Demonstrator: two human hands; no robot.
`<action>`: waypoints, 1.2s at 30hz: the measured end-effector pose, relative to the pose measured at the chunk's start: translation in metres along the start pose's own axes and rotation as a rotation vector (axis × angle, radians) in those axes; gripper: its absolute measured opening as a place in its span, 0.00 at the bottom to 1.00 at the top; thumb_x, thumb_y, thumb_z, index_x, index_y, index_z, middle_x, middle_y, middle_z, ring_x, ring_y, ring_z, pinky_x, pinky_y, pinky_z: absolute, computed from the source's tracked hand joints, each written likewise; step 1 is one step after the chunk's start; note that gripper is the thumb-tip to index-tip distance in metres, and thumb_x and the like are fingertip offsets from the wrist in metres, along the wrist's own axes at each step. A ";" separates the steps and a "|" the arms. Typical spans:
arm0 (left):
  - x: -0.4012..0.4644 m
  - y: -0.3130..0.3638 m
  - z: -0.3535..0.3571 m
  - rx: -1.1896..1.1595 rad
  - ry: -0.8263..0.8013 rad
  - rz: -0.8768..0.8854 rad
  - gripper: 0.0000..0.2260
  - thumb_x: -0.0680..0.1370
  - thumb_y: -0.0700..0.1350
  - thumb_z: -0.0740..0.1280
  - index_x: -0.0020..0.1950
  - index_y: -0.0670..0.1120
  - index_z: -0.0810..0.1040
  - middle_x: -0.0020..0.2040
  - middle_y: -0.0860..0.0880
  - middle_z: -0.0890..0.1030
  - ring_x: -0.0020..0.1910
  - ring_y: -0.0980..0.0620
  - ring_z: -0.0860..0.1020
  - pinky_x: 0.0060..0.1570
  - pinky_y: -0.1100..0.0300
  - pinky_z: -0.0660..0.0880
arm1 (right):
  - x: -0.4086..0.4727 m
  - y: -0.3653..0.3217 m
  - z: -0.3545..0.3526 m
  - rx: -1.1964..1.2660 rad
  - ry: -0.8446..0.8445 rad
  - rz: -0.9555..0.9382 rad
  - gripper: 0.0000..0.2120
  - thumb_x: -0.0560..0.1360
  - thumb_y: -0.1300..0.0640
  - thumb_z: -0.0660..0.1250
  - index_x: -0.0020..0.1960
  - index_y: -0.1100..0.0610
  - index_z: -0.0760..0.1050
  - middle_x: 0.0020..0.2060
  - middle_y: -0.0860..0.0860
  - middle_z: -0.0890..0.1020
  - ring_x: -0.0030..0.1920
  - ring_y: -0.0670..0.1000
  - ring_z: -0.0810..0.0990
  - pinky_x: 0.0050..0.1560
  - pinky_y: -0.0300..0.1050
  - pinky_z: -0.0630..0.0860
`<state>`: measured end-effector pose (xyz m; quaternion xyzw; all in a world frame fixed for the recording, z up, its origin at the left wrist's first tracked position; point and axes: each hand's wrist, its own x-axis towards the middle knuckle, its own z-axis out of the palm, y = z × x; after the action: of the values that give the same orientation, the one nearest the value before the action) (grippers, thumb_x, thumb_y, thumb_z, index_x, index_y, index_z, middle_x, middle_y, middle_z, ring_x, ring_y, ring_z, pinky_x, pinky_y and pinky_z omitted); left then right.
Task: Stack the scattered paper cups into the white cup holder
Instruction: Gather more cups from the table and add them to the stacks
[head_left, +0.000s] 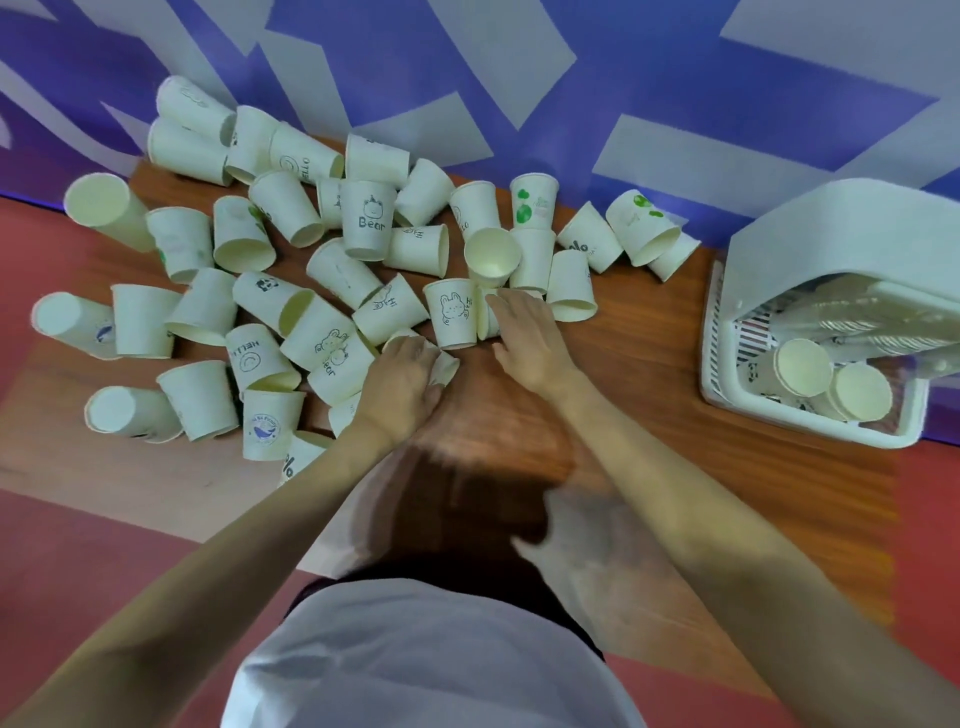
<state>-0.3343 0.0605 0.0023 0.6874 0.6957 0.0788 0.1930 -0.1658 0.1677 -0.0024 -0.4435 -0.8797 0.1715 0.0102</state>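
Scattered white paper cups strewn over brown wooden table — white plastic cup holder far right. Left hand grip pinching one cup; right hand fingers spread — touching another cup.

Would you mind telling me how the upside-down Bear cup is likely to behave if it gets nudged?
The Bear cup looks like thin paper, so probably very light and easily dented. Standing on its wide rim, it should slide rather than tip. Cups crowd it closely, so a push would likely shift them too.

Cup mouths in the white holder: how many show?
2: one cup mouth at the holder's left, the other right beside it, nearer. Sideways stacks behind may hide more.
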 end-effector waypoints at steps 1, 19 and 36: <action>0.000 0.000 0.001 0.001 -0.006 -0.001 0.12 0.71 0.40 0.70 0.52 0.36 0.77 0.53 0.37 0.77 0.53 0.36 0.74 0.45 0.45 0.76 | 0.001 0.000 0.002 0.004 0.003 0.002 0.28 0.68 0.68 0.65 0.68 0.64 0.67 0.64 0.61 0.72 0.65 0.62 0.69 0.66 0.54 0.63; -0.005 0.025 -0.002 -0.196 0.165 -0.012 0.07 0.74 0.38 0.68 0.50 0.40 0.82 0.47 0.43 0.81 0.44 0.42 0.78 0.39 0.52 0.75 | -0.046 0.023 -0.017 0.027 0.073 -0.048 0.06 0.66 0.69 0.73 0.40 0.64 0.77 0.53 0.63 0.74 0.54 0.63 0.74 0.50 0.56 0.75; 0.056 0.202 0.007 -0.389 0.118 0.223 0.08 0.74 0.42 0.64 0.46 0.43 0.83 0.40 0.43 0.81 0.38 0.46 0.78 0.39 0.48 0.76 | -0.235 0.138 -0.093 0.279 0.800 0.422 0.05 0.74 0.61 0.70 0.47 0.63 0.78 0.61 0.61 0.70 0.57 0.47 0.72 0.57 0.37 0.71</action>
<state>-0.1437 0.1236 0.0631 0.7040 0.5974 0.2722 0.2709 0.0996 0.0856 0.0737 -0.6381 -0.6661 0.1021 0.3724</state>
